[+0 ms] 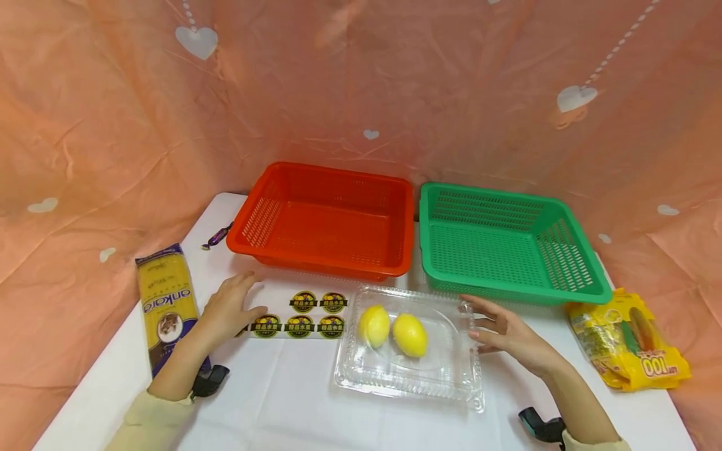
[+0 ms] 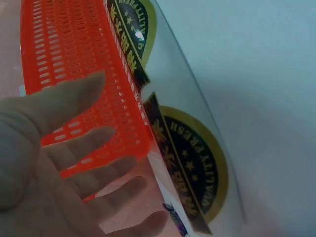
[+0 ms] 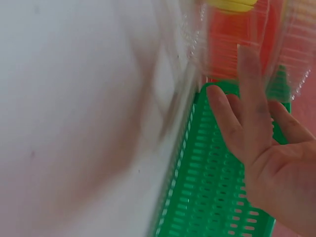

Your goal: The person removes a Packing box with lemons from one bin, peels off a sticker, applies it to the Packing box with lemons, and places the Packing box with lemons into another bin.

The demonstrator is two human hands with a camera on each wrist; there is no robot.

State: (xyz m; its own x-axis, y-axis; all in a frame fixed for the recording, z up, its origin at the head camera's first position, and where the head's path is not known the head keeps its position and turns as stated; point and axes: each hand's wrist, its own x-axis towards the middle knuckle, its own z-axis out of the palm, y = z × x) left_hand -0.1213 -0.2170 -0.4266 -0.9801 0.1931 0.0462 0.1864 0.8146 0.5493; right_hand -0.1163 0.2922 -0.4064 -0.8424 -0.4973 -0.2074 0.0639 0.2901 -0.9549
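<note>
Your left grip (image 1: 231, 310) spreads empty beside the stickers (image 1: 299, 326). Your right grip (image 1: 514, 335), loosely open and pinching nothing, is at the clear box (image 1: 445, 351).

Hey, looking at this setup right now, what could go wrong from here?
The two lemons sit toward the left side of the clear container, so they might roll if the right hand, at its right edge, tips it.

The left hand is by the sticker sheet, so a careless sweep might shift or crease it.

The yellow packet lies at the table's right edge, so a bump might knock it off.
</note>
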